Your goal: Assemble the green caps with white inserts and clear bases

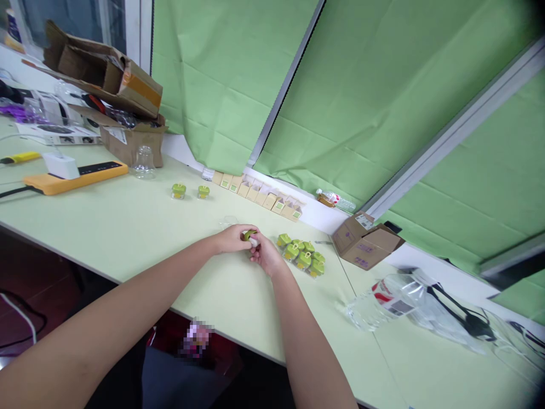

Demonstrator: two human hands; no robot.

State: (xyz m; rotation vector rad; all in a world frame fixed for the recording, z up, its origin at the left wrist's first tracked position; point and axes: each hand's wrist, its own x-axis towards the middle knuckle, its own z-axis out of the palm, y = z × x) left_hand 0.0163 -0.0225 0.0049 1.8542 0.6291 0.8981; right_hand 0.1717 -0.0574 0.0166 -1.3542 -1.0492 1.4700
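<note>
Piece in green and white (250, 234) sits left of the green-topped containers (304, 261), gripped between the curled left hand (232, 239) and right hand (268, 257); probably light, smooth and easily dented, so best pinched gently by its sides

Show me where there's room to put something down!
Bare table: left, between the orange power strip and left forearm; right, between the right forearm and the big bottle. Crowded: back left, around stacked cardboard boxes, and beside the right hand, where green-lidded containers cluster.
</note>
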